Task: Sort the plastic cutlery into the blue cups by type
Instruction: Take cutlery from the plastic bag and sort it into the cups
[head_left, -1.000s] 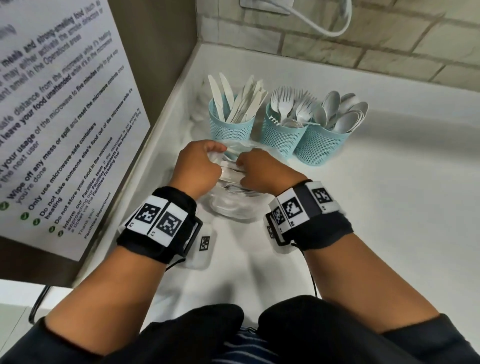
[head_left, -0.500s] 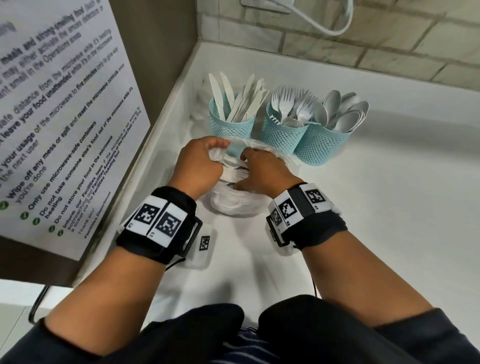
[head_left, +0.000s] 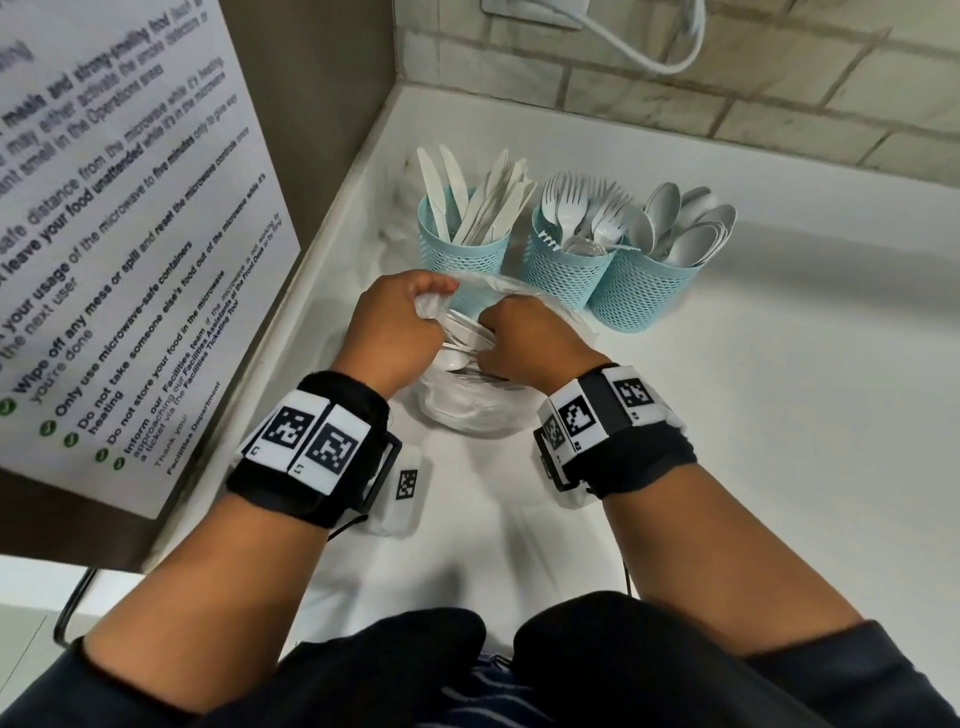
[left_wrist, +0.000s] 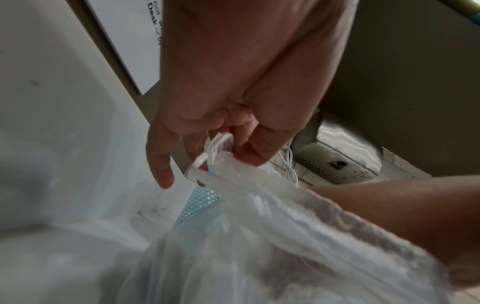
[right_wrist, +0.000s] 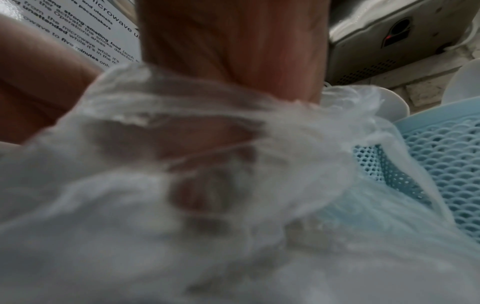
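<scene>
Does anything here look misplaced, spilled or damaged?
Nothing stands out. The knife cup, fork cup and spoon cup stand upright, each holding one type. The left hand grips the edge of the clear plastic bag; the right hand reaches inside it.

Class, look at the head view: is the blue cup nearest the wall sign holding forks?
No, that cup holds knives; the forks stand in the middle cup.
</scene>
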